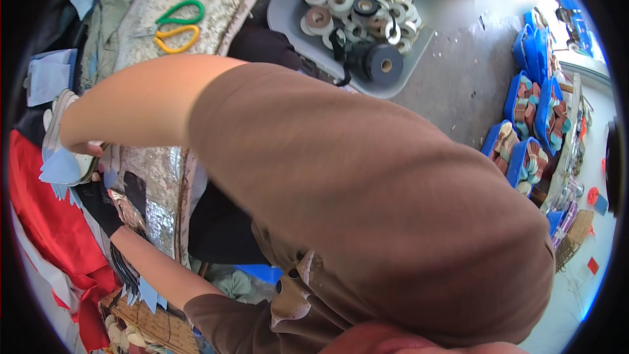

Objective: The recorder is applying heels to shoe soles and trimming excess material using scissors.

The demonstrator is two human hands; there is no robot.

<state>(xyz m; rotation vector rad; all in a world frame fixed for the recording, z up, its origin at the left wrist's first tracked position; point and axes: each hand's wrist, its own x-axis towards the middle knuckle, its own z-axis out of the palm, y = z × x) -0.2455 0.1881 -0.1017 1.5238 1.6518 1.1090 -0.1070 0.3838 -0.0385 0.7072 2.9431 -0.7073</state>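
My right hand (80,136) comes down from the upper arm at the left edge of the picture. Its fingers curl in, and much of it is hidden behind its own wrist. Just below it, my left hand (97,204) wears a black glove with a bare fingertip showing. Its fingers close on the edge of a stack of light blue cut pieces (60,167). Pale, rounded, layered pieces (56,118) lie against the right hand. On the worn tabletop (164,190), a crumpled brownish wrapped bundle (126,208) sits beside the glove.
Scissors (177,29) with green and yellow handles lie on the worn table. A grey tub (278,16) holds several tape rolls and a large black roll (380,62). Red cloth (49,216) hangs at the left. Blue baskets (550,115) of coloured pieces stand at the right.
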